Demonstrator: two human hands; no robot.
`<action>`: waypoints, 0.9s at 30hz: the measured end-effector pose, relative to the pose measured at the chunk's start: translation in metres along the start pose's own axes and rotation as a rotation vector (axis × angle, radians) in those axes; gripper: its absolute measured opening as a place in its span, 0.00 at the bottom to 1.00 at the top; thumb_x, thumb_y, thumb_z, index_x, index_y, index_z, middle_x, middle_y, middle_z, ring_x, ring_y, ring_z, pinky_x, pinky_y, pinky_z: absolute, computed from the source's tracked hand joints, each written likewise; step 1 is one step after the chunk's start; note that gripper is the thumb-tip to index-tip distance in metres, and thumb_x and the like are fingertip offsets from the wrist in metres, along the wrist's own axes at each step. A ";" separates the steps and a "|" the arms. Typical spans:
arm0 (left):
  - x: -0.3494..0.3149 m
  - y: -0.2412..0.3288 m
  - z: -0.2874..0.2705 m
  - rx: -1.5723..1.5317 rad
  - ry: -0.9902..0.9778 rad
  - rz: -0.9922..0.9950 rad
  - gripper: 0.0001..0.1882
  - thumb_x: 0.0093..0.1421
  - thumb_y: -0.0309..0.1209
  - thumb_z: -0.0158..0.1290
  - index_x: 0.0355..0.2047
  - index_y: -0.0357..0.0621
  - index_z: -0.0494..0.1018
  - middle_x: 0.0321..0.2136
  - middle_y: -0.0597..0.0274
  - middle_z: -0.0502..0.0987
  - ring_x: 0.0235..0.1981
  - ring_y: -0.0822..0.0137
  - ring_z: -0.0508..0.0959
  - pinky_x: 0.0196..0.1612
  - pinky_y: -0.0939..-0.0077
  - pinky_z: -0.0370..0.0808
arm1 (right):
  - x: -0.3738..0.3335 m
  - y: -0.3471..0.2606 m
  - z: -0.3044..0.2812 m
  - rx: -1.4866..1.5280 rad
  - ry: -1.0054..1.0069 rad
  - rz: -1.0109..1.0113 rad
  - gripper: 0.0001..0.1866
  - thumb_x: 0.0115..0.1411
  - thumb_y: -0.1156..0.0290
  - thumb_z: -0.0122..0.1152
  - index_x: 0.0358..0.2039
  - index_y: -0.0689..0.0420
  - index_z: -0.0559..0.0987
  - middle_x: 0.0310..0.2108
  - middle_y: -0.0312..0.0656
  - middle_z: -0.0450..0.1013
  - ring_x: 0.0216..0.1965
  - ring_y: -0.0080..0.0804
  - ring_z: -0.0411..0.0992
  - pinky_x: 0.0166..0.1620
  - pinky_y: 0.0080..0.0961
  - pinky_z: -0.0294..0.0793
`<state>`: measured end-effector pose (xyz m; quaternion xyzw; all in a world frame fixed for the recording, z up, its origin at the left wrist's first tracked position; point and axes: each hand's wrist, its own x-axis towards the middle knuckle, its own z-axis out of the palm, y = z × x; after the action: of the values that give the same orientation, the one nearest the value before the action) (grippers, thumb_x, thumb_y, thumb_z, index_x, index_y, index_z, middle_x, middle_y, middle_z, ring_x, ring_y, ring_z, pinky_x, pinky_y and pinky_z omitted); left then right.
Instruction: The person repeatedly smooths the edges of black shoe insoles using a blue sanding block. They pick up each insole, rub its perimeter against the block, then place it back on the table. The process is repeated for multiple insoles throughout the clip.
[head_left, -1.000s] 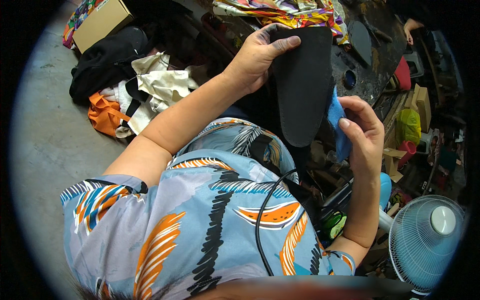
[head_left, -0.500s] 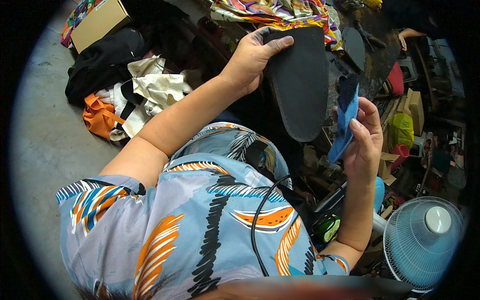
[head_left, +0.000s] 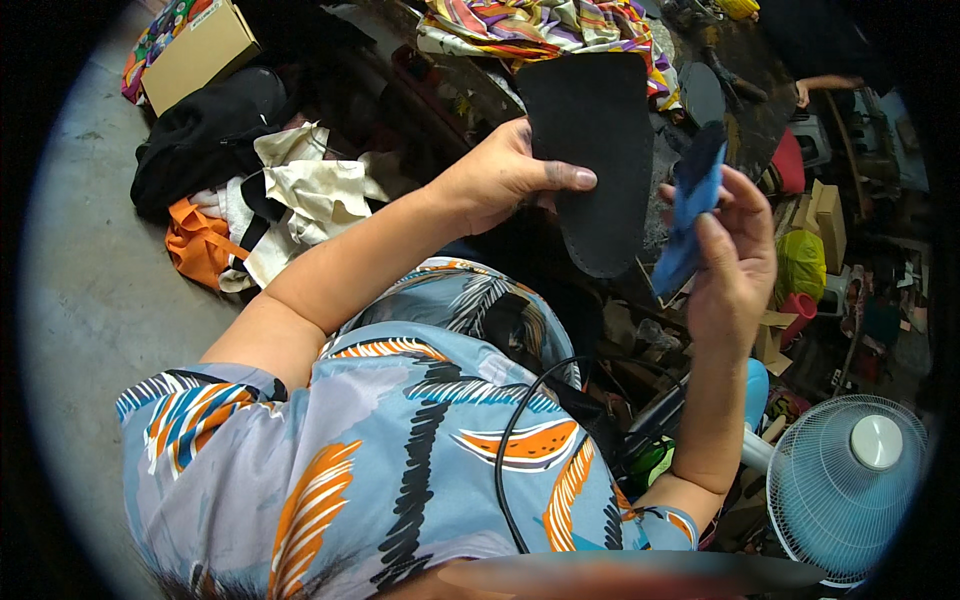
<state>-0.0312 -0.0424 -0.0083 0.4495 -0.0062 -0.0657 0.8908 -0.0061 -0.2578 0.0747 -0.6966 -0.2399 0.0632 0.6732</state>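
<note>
My left hand (head_left: 508,178) grips a flat black leather-like piece (head_left: 605,130) by the middle of its left edge, thumb lying across its face. This piece is broad at the top, tapers to a rounded lower end, and has small marks like stitching along its edge. A folded blue cloth (head_left: 688,220), darker at its upper end, is pinched between the thumb and fingers of my right hand (head_left: 737,250). The cloth is just right of the black piece, with a small gap between them.
Beyond my hands, a colourful patterned cloth (head_left: 540,28) lies on a dark worktable (head_left: 765,120), beside a dark rounded flat piece (head_left: 702,92). Another person's hand (head_left: 802,94) is at the far right. A fan (head_left: 845,490) stands at lower right; piled fabrics (head_left: 315,190) lie left.
My left hand has slid from the top left corner of the black piece down to its middle edge. The blue cloth has shifted slightly in my right hand.
</note>
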 end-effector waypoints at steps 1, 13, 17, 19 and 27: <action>0.002 0.000 -0.003 -0.028 -0.016 -0.004 0.24 0.48 0.27 0.65 0.45 0.41 0.69 0.36 0.60 0.79 0.37 0.69 0.80 0.34 0.78 0.76 | 0.005 -0.003 -0.005 -0.068 0.028 0.016 0.21 0.59 0.77 0.55 0.53 0.64 0.68 0.45 0.47 0.71 0.45 0.34 0.74 0.50 0.28 0.73; 0.015 -0.006 -0.012 -0.139 -0.004 0.045 0.19 0.52 0.27 0.63 0.43 0.44 0.71 0.34 0.65 0.78 0.32 0.73 0.77 0.30 0.80 0.71 | -0.001 -0.003 -0.003 -0.403 -0.237 -0.096 0.14 0.48 0.82 0.54 0.38 0.63 0.79 0.36 0.40 0.72 0.39 0.24 0.69 0.45 0.19 0.67; 0.014 -0.005 -0.013 -0.115 -0.018 0.008 0.16 0.52 0.28 0.63 0.42 0.46 0.72 0.33 0.68 0.78 0.31 0.75 0.77 0.29 0.83 0.70 | 0.003 -0.009 -0.007 -0.360 -0.125 -0.056 0.15 0.51 0.81 0.54 0.41 0.62 0.79 0.38 0.38 0.71 0.40 0.24 0.69 0.46 0.20 0.67; 0.014 -0.008 -0.010 -0.110 -0.030 0.003 0.16 0.53 0.28 0.62 0.41 0.47 0.72 0.33 0.69 0.78 0.32 0.75 0.77 0.29 0.83 0.70 | 0.005 -0.005 -0.004 -0.324 -0.087 -0.023 0.15 0.52 0.81 0.54 0.42 0.62 0.78 0.38 0.38 0.71 0.40 0.23 0.68 0.46 0.18 0.66; 0.024 -0.005 -0.014 -0.231 0.016 0.010 0.15 0.54 0.28 0.61 0.42 0.47 0.72 0.34 0.70 0.79 0.32 0.76 0.78 0.30 0.83 0.73 | -0.001 -0.005 -0.006 -0.479 -0.337 -0.168 0.17 0.45 0.81 0.54 0.38 0.62 0.79 0.36 0.42 0.72 0.39 0.27 0.70 0.44 0.21 0.67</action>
<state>-0.0074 -0.0369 -0.0222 0.3444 0.0066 -0.0580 0.9370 -0.0061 -0.2639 0.0801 -0.7930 -0.4130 0.0639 0.4433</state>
